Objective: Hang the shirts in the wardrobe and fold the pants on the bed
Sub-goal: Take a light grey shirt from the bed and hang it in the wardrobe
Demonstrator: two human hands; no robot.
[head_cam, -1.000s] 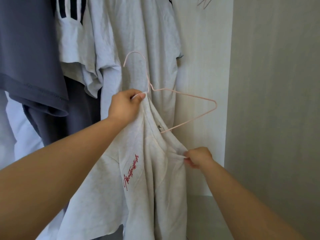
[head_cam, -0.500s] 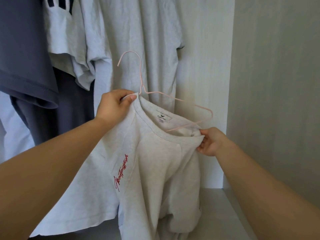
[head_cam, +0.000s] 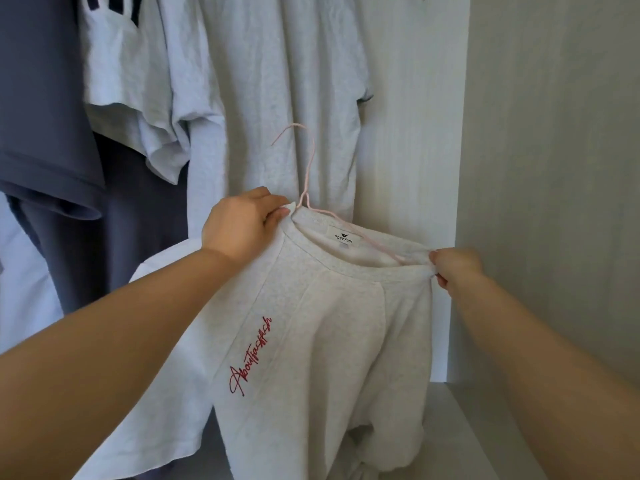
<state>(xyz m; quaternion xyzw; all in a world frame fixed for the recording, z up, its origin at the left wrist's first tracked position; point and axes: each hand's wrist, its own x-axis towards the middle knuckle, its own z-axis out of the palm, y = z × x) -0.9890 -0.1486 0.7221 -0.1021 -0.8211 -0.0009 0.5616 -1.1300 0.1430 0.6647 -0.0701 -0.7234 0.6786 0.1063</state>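
My right hand (head_cam: 453, 268) pinches the shirt (head_cam: 311, 323) shoulder, now pulled over the hanger (head_cam: 308, 168) arm; left hand (head_cam: 242, 230) grips the collar; hanging likely next.

A pale cream shirt (head_cam: 329, 341) with red script lettering on the chest is held up inside the wardrobe (head_cam: 554, 168), near its right wall. Its collar is stretched wide between the left hand (head_cam: 242, 230) and the right hand (head_cam: 453, 268), each pinching one end. A thin pink wire hanger (head_cam: 309, 169) sits in the neck opening, with its hook poking up beside the left hand. The shirt's lower part hangs bunched.
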